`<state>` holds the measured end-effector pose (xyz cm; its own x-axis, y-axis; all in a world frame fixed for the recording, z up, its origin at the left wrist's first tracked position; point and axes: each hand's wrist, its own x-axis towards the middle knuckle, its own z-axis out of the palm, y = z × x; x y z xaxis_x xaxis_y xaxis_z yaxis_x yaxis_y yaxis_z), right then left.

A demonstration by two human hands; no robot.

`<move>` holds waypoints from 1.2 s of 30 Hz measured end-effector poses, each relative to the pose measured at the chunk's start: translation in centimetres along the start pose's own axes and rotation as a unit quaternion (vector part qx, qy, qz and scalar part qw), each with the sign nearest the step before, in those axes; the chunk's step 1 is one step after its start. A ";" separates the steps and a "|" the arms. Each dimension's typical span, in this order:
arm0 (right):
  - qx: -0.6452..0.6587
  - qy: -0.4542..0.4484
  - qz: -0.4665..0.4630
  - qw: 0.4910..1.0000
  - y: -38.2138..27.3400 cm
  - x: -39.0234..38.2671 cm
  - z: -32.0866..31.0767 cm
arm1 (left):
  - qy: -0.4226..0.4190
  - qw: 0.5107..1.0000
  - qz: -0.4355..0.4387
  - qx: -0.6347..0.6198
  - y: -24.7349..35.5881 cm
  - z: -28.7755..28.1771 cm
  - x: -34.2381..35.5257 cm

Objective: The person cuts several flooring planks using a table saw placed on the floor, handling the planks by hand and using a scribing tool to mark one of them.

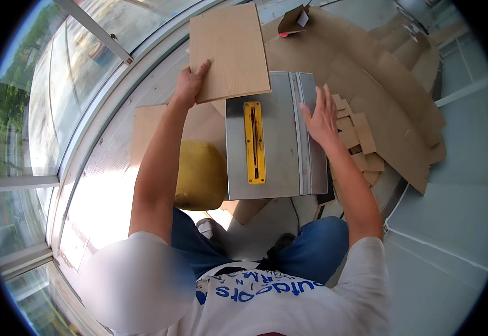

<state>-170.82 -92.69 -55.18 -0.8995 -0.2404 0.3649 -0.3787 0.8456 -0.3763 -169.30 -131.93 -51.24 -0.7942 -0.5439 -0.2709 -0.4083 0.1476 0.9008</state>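
A light wooden board (230, 42) is in my left hand (189, 84), with the thumb over its lower left part; it reaches over the far edge of a metal saw table (279, 140). A yellow insert (254, 171) with a long dark slot is set into the table's left half. My right hand (320, 115) has its fingers apart and holds nothing, over the rail (305, 168) along the table's right side; whether it touches the metal I cannot tell.
A yellow rounded object (198, 173) is left of the saw, near another board (145, 129). Wooden offcuts (361, 131) lie right of it on spread cardboard (400, 112). A small open box (293, 21) is at the back. Framed windows (42, 106) line the left side.
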 end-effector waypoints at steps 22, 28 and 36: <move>-0.037 -0.028 -0.110 0.993 1.8 -1.7 3.5 | -0.043 0.987 0.031 0.154 -6.1 4.0 -0.5; 0.052 -0.059 -0.151 0.985 -4.4 2.7 6.3 | -0.062 0.982 0.050 0.172 -4.9 3.3 -1.6; 0.010 -0.063 -0.155 0.986 -5.8 0.2 9.5 | -0.040 0.988 0.044 0.141 -6.8 2.5 -2.4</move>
<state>-170.88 -102.20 -60.96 -0.7596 -0.5437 0.3569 -0.6422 0.7137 -0.2798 -165.78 -129.55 -57.60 -0.8605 -0.4532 -0.2327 -0.4370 0.4218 0.7944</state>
